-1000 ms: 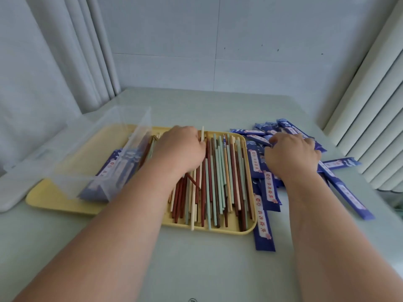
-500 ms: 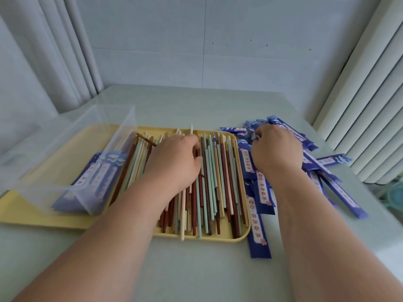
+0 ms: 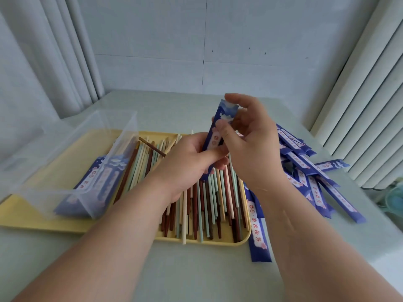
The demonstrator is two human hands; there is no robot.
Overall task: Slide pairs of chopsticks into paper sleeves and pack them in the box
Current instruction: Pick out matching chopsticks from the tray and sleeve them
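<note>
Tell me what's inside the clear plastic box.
Blue paper sleeves lie in the clear box, seen through its wall. The paper hides whether they are filled, and their count is too blurred to tell.

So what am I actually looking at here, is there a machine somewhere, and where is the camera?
No machine here: these are a person's two bare hands, filmed by one camera worn on the head, looking down. On the table sits a yellow tray of loose chopsticks in brown, green and cream. A clear box stands on the tray's left side, with blue sleeves inside. A pile of sleeves lies on the table to the right. The left hand and right hand together hold one blue paper sleeve, lifted above the tray; the right pinches it near its top. Whether chopsticks are in it, I cannot tell.
</note>
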